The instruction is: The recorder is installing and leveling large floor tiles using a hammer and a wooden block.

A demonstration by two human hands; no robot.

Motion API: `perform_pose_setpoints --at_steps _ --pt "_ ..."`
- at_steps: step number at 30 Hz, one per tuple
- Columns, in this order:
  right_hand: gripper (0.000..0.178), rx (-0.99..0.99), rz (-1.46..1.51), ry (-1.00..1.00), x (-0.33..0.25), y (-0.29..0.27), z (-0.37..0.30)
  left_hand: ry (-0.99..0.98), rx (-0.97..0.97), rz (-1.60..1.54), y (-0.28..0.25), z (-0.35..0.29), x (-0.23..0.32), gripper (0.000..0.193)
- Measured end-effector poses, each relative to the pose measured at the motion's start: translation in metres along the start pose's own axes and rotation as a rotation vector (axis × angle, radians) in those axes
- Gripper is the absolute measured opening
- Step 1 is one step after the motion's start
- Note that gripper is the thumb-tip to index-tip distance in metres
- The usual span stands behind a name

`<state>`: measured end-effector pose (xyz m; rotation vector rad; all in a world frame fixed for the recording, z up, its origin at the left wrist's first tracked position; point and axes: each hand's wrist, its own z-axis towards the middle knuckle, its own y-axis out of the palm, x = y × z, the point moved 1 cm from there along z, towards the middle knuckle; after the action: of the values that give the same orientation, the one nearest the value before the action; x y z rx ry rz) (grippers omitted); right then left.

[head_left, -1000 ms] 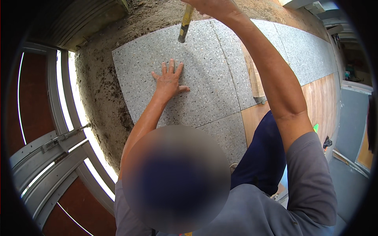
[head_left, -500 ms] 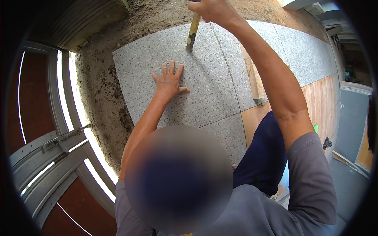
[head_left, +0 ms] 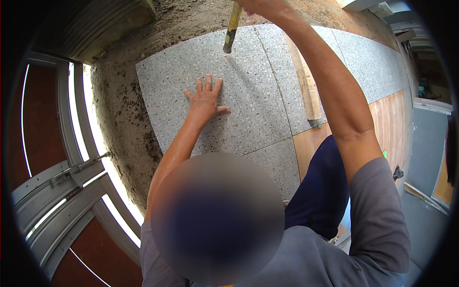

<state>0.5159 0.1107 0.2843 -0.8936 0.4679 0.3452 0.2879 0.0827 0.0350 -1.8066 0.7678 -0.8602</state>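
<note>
My left hand [head_left: 204, 101] lies flat with fingers spread on a large grey speckled tile [head_left: 186, 62]. At the top edge of the view, my right hand [head_left: 266, 8] is closed on a yellow-and-dark tool handle [head_left: 232, 31]. The handle points down at the tile's far part, and I cannot tell whether its lower end touches the surface. The far end of the tool is out of view, so its kind does not show. Beside my right forearm, a wooden block [head_left: 311, 103] rests on the neighbouring tile.
Bare rough soil [head_left: 126, 115] borders the tile on the left and far sides. Left of it stands a metal-framed gate [head_left: 62, 177] with brown panels. More grey tiles [head_left: 368, 62] and wood-patterned tiles [head_left: 387, 117] extend right. My bent knee [head_left: 318, 186] is near the block.
My right hand has moved slightly up and away with the tool, whose lower end now lies farther from my left hand. The left hand has stayed in place.
</note>
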Motion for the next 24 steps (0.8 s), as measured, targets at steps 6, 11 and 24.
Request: perform_pose_setpoints --at_steps 6,11,24 --pt "0.024 -0.061 0.044 0.185 -0.001 0.000 0.003 -0.013 -0.015 0.007 0.000 -0.002 -0.005 0.121" --pt "0.024 -0.074 -0.175 0.084 0.034 0.013 0.008 -0.003 -0.014 -0.002 0.001 0.002 0.000 0.122" --pt "0.027 -0.188 -0.083 0.256 0.030 0.013 0.013 0.006 -0.047 -0.003 -0.004 0.001 0.005 0.120"
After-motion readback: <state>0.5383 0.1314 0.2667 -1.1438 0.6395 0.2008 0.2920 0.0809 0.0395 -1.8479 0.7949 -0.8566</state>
